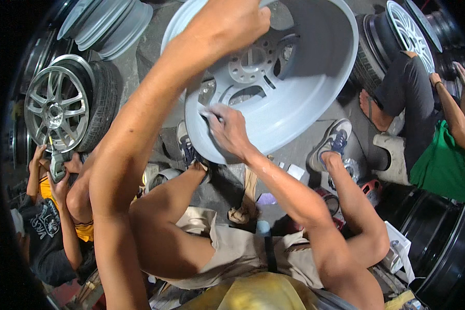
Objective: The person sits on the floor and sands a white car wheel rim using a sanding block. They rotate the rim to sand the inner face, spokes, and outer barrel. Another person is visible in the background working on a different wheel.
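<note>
A large grey wheel rim (315, 98) stands tilted in front of me between my feet, its hollow inner side facing me. My left hand (235, 23) reaches up to its top edge with the fingers curled closed there; part of that grip runs out of the picture. Low on the inner barrel wall, my right hand (227, 129) presses with bent fingers, dusted grey. Whatever those fingertips hold, if anything, is too small to make out. Spokes and the hub (250, 64) with its bolt holes show deeper inside the rim.
At left, a person holds a power tool (57, 166) against a silver alloy wheel (57, 106), beside a tire (102, 101). More rims (111, 26) lie behind. On the right, another person in a green garment (447, 165) sits by a white rim (411, 33). Black rims (423, 227) are stacked nearby.
</note>
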### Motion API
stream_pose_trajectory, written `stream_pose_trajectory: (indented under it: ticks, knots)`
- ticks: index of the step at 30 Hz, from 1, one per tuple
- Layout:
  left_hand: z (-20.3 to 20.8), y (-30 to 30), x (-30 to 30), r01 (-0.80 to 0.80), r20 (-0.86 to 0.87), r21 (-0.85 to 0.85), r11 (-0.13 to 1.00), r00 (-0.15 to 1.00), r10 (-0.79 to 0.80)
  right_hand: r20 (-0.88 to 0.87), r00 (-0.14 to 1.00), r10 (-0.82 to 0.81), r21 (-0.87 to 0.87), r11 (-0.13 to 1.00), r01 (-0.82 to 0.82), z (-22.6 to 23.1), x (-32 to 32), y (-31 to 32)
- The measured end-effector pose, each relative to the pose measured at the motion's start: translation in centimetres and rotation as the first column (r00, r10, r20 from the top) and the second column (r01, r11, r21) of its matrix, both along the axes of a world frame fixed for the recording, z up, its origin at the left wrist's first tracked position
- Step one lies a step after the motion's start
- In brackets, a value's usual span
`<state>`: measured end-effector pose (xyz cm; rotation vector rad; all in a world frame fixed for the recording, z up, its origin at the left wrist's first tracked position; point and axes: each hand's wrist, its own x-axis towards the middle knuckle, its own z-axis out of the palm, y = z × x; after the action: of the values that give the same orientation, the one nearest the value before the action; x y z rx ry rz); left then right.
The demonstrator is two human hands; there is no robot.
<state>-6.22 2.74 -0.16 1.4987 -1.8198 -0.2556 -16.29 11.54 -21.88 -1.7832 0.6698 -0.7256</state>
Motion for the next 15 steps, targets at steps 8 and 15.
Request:
stream_pose_trajectory:
  ticks: [8, 15]
  knots:
    - [-0.2, -0.4, -0.7, 0.046, -0.036, -0.076, 0.996, 0.998, -0.049, -0.752, 0.652, -0.094, -0.533, 0.668, -0.519, -9.7, -11.8, -10.9]
    - [-0.7, -0.7, -0.9, 0.038, 0.037, -0.095, 0.995, 0.999, -0.035, -0.398, 0.912, 0.097, -0.186, 0.965, -0.183, -6.3, -4.9, -1.4]
